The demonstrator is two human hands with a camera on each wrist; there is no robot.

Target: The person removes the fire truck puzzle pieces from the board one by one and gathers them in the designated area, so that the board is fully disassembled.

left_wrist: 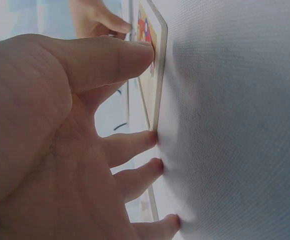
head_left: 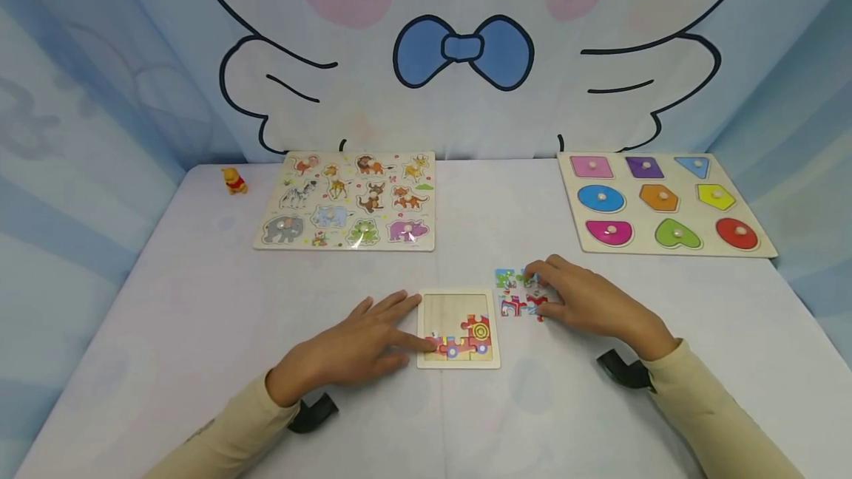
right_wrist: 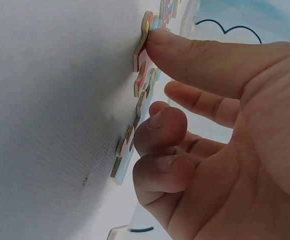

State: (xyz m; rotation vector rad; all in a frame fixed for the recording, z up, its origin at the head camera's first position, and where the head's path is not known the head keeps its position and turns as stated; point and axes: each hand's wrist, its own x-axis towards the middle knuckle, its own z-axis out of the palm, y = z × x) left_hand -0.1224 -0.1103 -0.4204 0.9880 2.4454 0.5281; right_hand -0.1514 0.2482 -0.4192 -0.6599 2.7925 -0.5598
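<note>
A square wooden puzzle tray (head_left: 459, 291) lies in front of me, with several joined pieces (head_left: 466, 342) of a red vehicle picture along its bottom and right side. My left hand (head_left: 356, 342) is spread at the tray's left side. In the head view one fingertip meets the tray's upper left corner, and another digit reaches over the lower left piece. Right of the tray lies a group of loose jigsaw pieces (head_left: 511, 307). My right hand (head_left: 592, 301) is over them, its thumb (right_wrist: 184, 57) touching one piece (right_wrist: 141, 50). Its other fingers are bent; part of the group is hidden beneath them.
An animal peg puzzle board (head_left: 313, 198) lies at the back left, beside a small yellow bear figure (head_left: 234, 181). At the back right lies a shape peg puzzle board (head_left: 632, 216). A printed curtain (head_left: 466, 117) hangs behind the white-covered table (head_left: 166, 316).
</note>
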